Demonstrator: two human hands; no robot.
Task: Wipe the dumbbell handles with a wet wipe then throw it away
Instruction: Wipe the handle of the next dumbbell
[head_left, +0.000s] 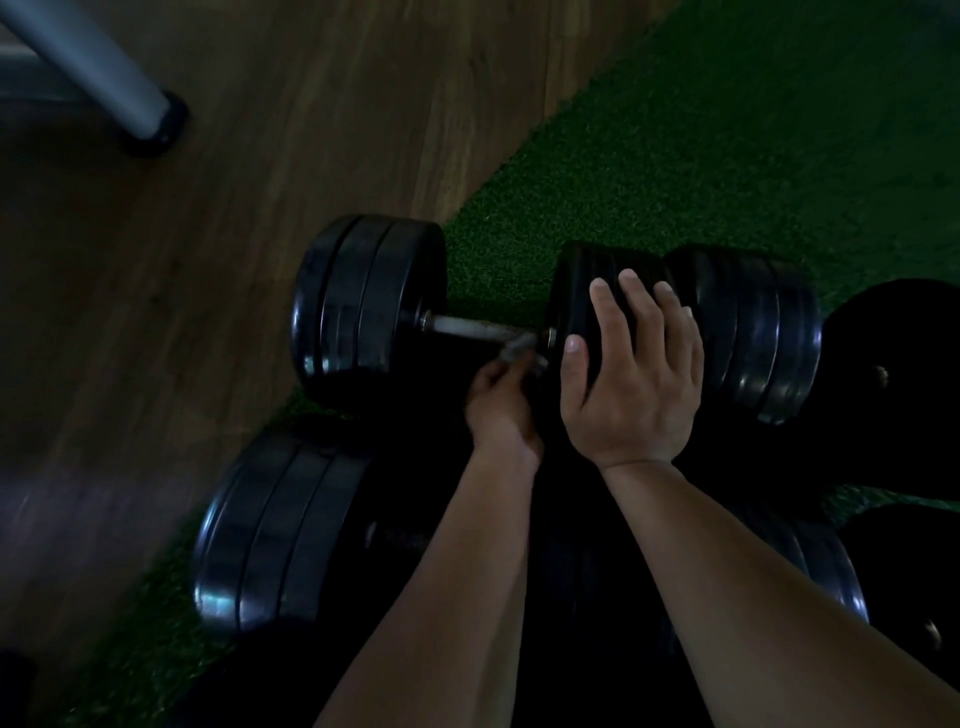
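Observation:
A black dumbbell lies across the green turf, with a pale metal handle (478, 327) between its left weight stack (363, 306) and right weight stack (576, 296). My left hand (501, 400) pinches a crumpled wet wipe (519, 351) against the right end of the handle. My right hand (634, 374) rests flat with straight fingers on top of the right weight stack. The scene is dim and the wipe is partly hidden by my fingers.
A second dumbbell (270, 530) lies nearer to me, under my forearms. More black weights (758, 332) sit to the right. Wooden floor (208, 234) borders the turf (675, 156) on the left, with a grey metal leg (104, 67) on a black foot at top left.

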